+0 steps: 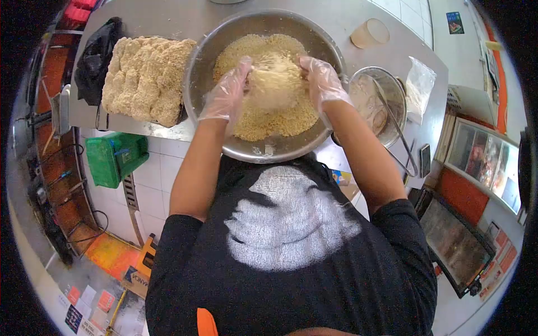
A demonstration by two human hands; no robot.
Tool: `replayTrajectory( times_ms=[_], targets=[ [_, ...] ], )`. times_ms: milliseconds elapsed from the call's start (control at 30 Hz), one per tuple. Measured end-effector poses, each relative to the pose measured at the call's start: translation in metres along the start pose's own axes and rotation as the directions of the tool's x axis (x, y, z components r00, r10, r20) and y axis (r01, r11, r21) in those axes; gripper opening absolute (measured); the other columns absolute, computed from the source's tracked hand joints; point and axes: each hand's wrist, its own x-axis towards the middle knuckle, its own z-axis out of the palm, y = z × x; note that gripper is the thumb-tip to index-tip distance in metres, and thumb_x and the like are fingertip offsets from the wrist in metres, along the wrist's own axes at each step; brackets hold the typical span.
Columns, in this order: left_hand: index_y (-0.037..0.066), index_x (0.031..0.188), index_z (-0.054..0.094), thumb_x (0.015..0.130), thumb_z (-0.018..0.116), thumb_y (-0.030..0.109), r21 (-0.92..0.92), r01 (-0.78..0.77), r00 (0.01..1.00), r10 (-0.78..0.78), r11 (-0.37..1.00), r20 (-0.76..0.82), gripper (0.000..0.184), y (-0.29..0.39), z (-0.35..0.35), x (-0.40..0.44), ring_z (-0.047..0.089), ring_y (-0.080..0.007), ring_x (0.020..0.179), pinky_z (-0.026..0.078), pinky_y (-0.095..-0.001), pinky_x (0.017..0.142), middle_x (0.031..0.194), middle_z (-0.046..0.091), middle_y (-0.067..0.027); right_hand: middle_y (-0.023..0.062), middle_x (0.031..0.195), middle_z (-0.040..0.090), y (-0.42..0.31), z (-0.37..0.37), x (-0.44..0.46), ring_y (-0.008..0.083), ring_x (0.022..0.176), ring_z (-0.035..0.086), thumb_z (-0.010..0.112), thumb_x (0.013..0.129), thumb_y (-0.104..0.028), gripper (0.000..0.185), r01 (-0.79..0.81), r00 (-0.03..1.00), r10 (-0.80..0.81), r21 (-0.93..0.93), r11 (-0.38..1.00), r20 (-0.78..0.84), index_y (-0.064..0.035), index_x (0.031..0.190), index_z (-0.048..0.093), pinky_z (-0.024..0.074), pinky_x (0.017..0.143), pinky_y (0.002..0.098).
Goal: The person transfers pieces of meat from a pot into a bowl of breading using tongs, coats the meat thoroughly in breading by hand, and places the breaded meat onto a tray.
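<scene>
A large steel bowl [193, 84] holds a bed of pale yellow breadcrumbs [252, 126]. Above the crumbs, a flat crumb-coated piece [274, 75] is smeared by motion, so what lies under its coating cannot be made out. My left hand [232, 89], in a clear plastic glove, pinches its left side. At its right side is my right hand [324, 83], gloved likewise, with fingers curled in at the edge. Loose crumbs blur around and below the piece. Left of the bowl, many coated pieces [143, 81] are stacked on a dark tray.
Right of the bowl stands a round container [364, 101] with whitish contents and a long-handled metal tool across it. Near it are a plastic cup [370, 33], a bag of white powder [419, 89] and a phone [425, 161]. A black bag [98, 61] lies at far left; a green bin [115, 159] hangs below.
</scene>
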Motion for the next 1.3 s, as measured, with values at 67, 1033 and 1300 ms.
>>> replayTrajectory(
  times_ms=[67, 1033, 1300],
  targets=[
    [-0.001, 0.143, 0.058, 0.106, 0.038, 0.066, 0.046, -0.025, 0.999, 0.027, 0.999, -0.023, 0.079, 0.005, -0.008, 0.000, 0.059, -0.0367, 0.128, 0.044, -0.0429, 0.110, 0.145, 0.059, -0.0247, 0.0112, 0.109, 0.073, -0.029, -0.007, -0.031, 0.0272, 0.099, 0.064, 0.056, 0.101, -0.035, 0.040, -0.136, 0.991, 0.136, 0.067, 0.988, 0.009, -0.0089, 0.126, 0.073, 0.0471, 0.094, 0.0402],
    [0.002, 0.124, 0.069, 0.111, 0.051, 0.015, -0.040, -0.453, 0.888, 0.447, 0.891, -0.105, 0.025, -0.033, -0.039, -0.038, 0.067, -0.0227, 0.119, 0.050, -0.0346, 0.105, 0.125, 0.073, -0.0127, 0.0095, 0.070, 0.067, -0.010, 0.084, 0.061, 0.0196, 0.060, 0.061, 0.058, 0.094, -0.019, 0.024, 0.542, 0.680, -0.200, -0.300, 0.785, 0.705, -0.0019, 0.081, 0.067, 0.0502, 0.056, 0.0379],
    [0.004, 0.133, 0.064, 0.112, 0.047, 0.012, 0.280, -0.555, 0.811, 0.585, 0.783, -0.030, 0.028, -0.036, -0.042, -0.033, 0.064, -0.0193, 0.125, 0.052, -0.0325, 0.103, 0.135, 0.069, -0.0041, 0.0122, 0.074, 0.072, 0.007, 0.103, 0.015, 0.0222, 0.060, 0.068, 0.053, 0.098, -0.019, 0.028, -0.076, 0.681, 0.292, -0.332, 0.940, 0.672, 0.0002, 0.090, 0.071, 0.0555, 0.057, 0.0384]
  ],
)
